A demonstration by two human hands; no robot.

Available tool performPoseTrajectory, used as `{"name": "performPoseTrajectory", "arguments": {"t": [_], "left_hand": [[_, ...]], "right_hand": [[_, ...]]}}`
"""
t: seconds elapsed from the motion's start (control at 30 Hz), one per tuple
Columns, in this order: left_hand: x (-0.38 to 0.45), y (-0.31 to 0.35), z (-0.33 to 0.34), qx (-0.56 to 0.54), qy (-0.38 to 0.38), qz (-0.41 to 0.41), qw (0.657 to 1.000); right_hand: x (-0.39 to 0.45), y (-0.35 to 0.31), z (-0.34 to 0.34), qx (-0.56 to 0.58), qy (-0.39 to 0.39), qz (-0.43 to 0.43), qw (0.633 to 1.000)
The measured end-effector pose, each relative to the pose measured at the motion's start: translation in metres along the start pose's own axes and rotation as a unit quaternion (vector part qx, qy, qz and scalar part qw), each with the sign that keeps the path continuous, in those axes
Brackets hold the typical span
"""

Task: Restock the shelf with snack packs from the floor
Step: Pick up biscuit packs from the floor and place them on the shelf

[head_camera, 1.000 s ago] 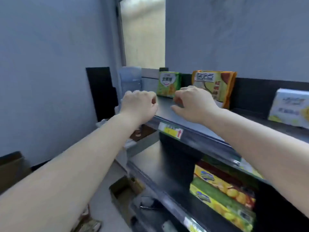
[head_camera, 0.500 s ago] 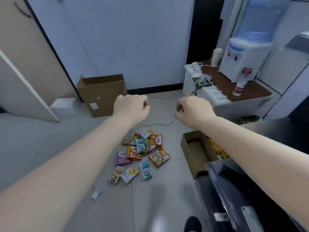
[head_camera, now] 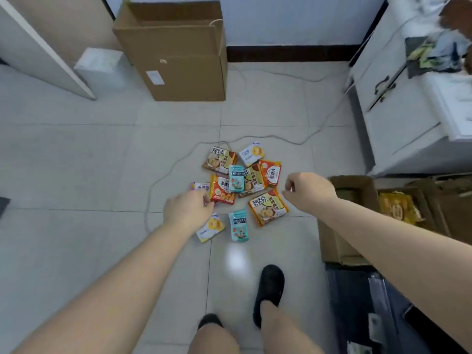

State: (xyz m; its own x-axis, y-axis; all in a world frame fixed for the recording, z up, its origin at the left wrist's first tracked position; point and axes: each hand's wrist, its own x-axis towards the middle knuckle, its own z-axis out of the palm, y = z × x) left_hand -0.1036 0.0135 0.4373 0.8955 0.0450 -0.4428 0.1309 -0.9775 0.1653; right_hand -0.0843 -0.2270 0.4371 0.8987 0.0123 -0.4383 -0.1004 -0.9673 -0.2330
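Colourful foil snack packs point(head_camera: 242, 190) lie heaped on the pale tiled floor point(head_camera: 76, 162); my left hand point(head_camera: 187, 210) and right hand point(head_camera: 310, 191) hover loosely curled, empty; plenty left, I judge.

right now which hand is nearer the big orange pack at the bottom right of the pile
Right. The right hand is just up and right of the orange pack; the left hand is farther off, over the pile's left side.
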Motion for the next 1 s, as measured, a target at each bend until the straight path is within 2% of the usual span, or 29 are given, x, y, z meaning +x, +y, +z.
{"name": "performPoseTrajectory", "arguments": {"t": [0.1, 0.23, 0.4, 0.53, 0.7, 0.77, 0.87, 1.0], "left_hand": [[0.069, -0.014, 0.072, -0.003, -0.056, -0.022, 0.998], [0.155, -0.030, 0.197, -0.012, -0.147, -0.034, 0.989], [0.244, -0.058, 0.373, 0.031, -0.220, -0.003, 0.975], [0.296, -0.061, 0.471, 0.039, -0.267, -0.029, 0.963], [0.346, -0.065, 0.530, -0.092, -0.207, -0.092, 0.970], [0.355, -0.068, 0.540, -0.150, -0.197, -0.142, 0.958], [0.356, -0.067, 0.550, -0.167, -0.217, -0.114, 0.955], [0.351, -0.056, 0.547, -0.191, -0.170, -0.110, 0.960]], "right_hand": [[0.068, 0.021, 0.065, 0.006, -0.035, 0.045, 0.998], [0.148, 0.055, 0.183, 0.012, -0.099, 0.111, 0.989], [0.248, 0.101, 0.332, 0.011, -0.122, 0.142, 0.982], [0.323, 0.140, 0.414, -0.008, -0.103, 0.148, 0.984], [0.381, 0.184, 0.476, -0.041, -0.072, 0.225, 0.971], [0.390, 0.194, 0.485, -0.032, -0.084, 0.255, 0.963], [0.390, 0.203, 0.492, -0.026, -0.117, 0.262, 0.958], [0.375, 0.197, 0.501, -0.010, -0.137, 0.235, 0.962]]}}
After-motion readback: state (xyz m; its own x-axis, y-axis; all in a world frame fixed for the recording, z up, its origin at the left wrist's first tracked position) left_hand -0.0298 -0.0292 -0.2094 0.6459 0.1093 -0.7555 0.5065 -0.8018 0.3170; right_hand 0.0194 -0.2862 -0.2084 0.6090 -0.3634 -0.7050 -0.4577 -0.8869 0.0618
